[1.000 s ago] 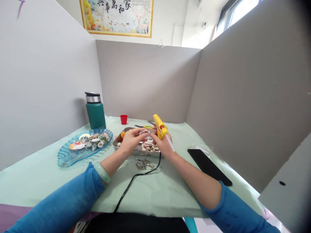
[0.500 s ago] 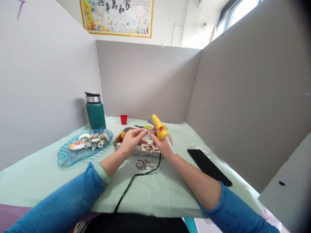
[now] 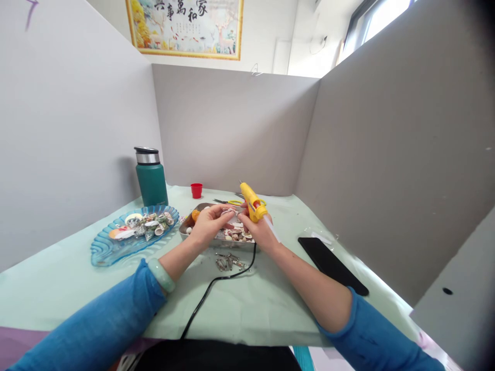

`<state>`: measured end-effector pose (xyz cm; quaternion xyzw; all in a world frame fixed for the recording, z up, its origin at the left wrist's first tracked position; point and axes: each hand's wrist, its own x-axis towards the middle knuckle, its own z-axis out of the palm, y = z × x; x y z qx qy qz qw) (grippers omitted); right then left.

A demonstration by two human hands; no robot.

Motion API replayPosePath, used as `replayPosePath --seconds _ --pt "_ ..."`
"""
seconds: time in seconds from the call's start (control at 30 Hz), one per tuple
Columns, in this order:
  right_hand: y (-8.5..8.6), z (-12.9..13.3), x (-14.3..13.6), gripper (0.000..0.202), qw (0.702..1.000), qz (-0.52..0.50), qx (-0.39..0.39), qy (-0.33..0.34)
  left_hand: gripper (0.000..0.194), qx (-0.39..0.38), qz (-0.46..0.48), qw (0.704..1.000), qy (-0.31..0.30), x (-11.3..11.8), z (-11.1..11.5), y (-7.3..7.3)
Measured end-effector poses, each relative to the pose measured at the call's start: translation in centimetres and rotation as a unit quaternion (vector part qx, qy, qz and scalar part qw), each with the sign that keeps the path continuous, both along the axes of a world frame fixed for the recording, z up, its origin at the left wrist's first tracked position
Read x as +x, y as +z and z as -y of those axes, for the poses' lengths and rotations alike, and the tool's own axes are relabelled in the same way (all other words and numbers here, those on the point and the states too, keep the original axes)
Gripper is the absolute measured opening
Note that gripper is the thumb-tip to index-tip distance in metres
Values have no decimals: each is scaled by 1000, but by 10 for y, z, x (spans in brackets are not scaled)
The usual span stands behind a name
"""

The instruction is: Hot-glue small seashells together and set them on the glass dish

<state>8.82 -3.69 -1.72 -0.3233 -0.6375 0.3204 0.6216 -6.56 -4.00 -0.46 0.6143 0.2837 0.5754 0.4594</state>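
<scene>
Rectangular metal tray (image 3: pixel 232 245), centre of frame
Left hand (image 3: pixel 208 225) pinches a small whitish piece (image 3: pixel 231 212); right hand (image 3: pixel 261 233) grips a yellow plastic glue gun (image 3: pixel 252 199).

Head view — faces forward, down — hands (image 3: pixel 209 224) near centre.

Wearing blue sleeves (image 3: pixel 96 317), a smooth pale green bangle (image 3: pixel 163 276) at the left cuff (image 3: pixel 149 282), and black clothing (image 3: pixel 220 356) below.

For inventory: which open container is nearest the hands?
The metal tray, beneath the left hand and right hand; the blue dish lies left, the red cup farther back.
</scene>
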Motion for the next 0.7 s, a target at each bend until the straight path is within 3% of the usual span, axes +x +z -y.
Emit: replayPosePath --seconds 0.37,0.7 --pt "-8 -2 0 34 999 -4 44 -19 21 186 -118 974 60 -10 -6 -3" --pt "-8 -2 -1 37 999 -7 46 -21 18 222 -129 963 83 -9 -4 -2"
